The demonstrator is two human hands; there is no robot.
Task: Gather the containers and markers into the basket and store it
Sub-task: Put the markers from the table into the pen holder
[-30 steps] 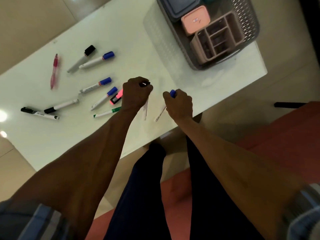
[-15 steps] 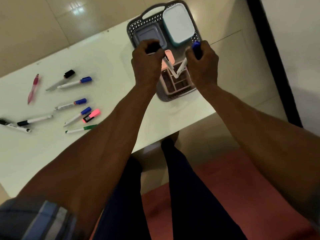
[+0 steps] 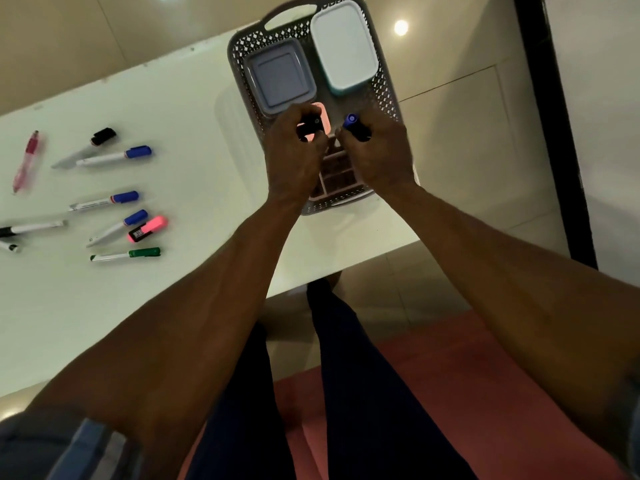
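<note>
Two markers are in your hands right now, one each, poised over the grey basket (image 3: 384, 98) at the far right end of the bench (image 3: 194, 126). Your left hand (image 3: 294, 157) has its grip curled round a black-capped marker (image 3: 309, 128), and your right hand (image 3: 377, 150) is wrapped round a blue-capped marker (image 3: 355, 126), cap end up. Both sit just above the pink divided organiser (image 3: 337, 178) in the basket's near end, so the drop looks close, but neither marker is let go yet.

Progress check: the containers appear done. The grey square container (image 3: 278, 77), the white and teal container (image 3: 343, 46) and a small pink container (image 3: 323, 116), mostly hidden behind your fingers, already lie inside the basket.

Plenty still waits out on the bench, well apart to your left: a pink pen (image 3: 27, 161), a black-capped marker on the bench (image 3: 85, 147), three blue-capped ones (image 3: 114, 156) (image 3: 104, 201) (image 3: 117, 227), a pink highlighter (image 3: 148, 229), a green-capped marker (image 3: 126, 254), and two more at the left edge (image 3: 33, 227) (image 3: 8, 246), partly cut off.

So you're roughly mid-gather by my reckoning: several trips left, then the basket itself still needs storing.
</note>
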